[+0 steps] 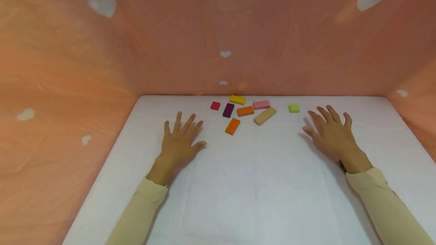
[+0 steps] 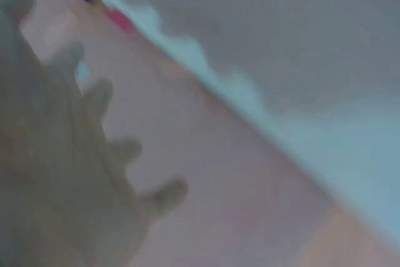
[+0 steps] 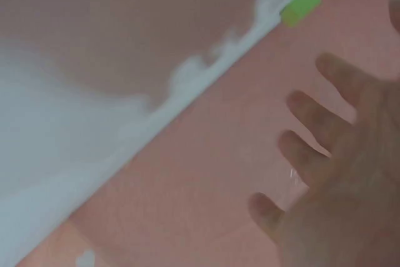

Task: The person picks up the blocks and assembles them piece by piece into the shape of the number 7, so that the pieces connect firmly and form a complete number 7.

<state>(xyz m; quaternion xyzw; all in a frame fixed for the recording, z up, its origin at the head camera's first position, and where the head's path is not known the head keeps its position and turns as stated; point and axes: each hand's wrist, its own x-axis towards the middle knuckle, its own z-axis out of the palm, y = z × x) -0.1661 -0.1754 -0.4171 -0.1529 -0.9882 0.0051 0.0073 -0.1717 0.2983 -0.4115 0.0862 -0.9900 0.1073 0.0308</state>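
at left in the head view, the left hand has fingers spread; at right, the right hand likewise, near the lime-green block; seven more blocks lie at centre. left wrist view: splayed fingers at left. right wrist view: lime-green block, upper right.

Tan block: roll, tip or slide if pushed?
Tan block likely slides rather than rolls: its faces look flat. Tipping seems unlikely, since it lies lengthwise. Pushed away, it might nudge the pink block by its far end.
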